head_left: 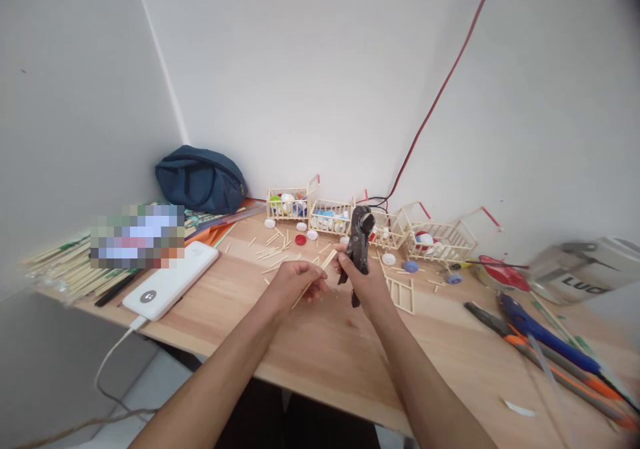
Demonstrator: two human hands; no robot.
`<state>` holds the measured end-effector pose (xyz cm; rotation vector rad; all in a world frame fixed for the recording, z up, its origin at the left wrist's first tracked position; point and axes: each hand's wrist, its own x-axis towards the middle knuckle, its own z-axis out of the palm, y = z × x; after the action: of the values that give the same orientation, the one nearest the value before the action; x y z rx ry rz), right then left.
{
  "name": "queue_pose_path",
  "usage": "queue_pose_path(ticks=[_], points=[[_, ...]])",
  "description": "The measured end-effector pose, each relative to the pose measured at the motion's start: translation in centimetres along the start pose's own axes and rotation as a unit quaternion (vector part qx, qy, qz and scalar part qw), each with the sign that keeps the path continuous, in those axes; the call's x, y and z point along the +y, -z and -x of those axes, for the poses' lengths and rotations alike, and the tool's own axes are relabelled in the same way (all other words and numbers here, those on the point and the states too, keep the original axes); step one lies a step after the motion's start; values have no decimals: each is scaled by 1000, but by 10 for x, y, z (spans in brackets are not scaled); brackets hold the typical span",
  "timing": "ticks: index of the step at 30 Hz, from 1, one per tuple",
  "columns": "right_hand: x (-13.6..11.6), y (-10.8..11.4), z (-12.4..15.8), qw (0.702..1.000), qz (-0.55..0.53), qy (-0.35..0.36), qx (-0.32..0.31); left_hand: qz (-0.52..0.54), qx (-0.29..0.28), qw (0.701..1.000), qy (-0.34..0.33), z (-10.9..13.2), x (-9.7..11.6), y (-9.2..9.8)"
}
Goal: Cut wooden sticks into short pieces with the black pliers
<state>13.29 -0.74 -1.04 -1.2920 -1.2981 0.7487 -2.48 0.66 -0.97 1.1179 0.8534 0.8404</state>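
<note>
Pale wooden piece in my left hand, dark tool in my right hand

Both hands are over the surface, and I take the gap between them as the middle of my dial. On the left, my thumb and fingers pinch the slim wooden piece, which slants up towards one o'clock; whether it is one stick or a few side by side, I cannot tell. On the right, my fingers are closed around the dark tool, held nearly upright. Its working end is too unclear for me to say whether it meets the wood.

Short stick pieces lie scattered towards ten o'clock, close to a red cap. Just beside my right hand, between three and four, lies a small ladder-like frame. Little stick-built carts line the far side: the first cart at eleven, the second cart at twelve, the third cart near two, partly behind the tool, and the fourth cart between two and three. They carry small coloured bits.

A white power bank sits at nine, a blue bag at ten, and a blue glue gun between three and four, well apart from me.
</note>
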Motion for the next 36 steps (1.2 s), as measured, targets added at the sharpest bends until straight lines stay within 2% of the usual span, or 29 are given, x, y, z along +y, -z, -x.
queue_pose_path(ticks=[3,10,17,24,36], points=[[-3,1,1,1000,-18,9,-5,33,-24,999,3,2,3,1],[-4,-1,2,994,89,52,25,43,-33,998,14,2,4,2],[2,-3,1,997,55,32,35,-59,-12,998,-32,-2,-1,3],[2,-1,-2,996,70,9,45,-88,-12,995,-34,-4,-2,1],[5,-6,1,997,53,3,63,-148,65,985,-66,-4,-6,-1]])
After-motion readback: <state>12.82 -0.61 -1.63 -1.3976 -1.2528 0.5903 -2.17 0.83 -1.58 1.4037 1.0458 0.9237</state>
